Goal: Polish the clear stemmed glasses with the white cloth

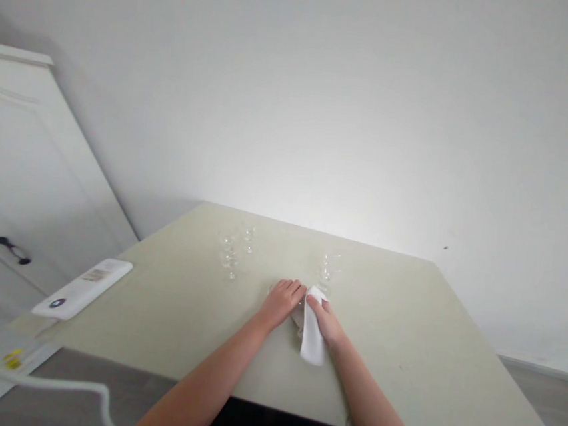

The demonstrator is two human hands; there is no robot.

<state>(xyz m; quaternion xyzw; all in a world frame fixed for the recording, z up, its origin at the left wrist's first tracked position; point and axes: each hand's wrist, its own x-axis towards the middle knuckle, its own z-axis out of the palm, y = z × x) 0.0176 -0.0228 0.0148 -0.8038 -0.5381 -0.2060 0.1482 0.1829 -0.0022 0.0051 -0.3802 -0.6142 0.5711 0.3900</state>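
From where I stand: right hand is closed on a white cloth, thumb on top, rest of the cloth lying toward 6 o'clock from the grip. Left hand is right beside it at 9 o'clock, palm down, fingers curled toward the cloth. Something clear and shiny shows at the left fingertips; it's mostly covered, so can't tell what it is or whether the left fingers are clamped on it. Can't tell either if those fingertips touch the cloth. Both hands are over the pale table, forearms coming in from 7 and 5 o'clock. Outward from the hands: clear glassware at 1 o'clock, close past the right hand; a second cluster of glassware at 10 o'clock, well apart from the hands, with one more clear piece just beyond it. Exact count unclear, outlines are faint. White box with a round dark logo at 9 o'clock, on the table edge. Past that, white cabinet with a dark handle. White cable at 8 o'clock, in front of the cabinet. Plain wall at 12.
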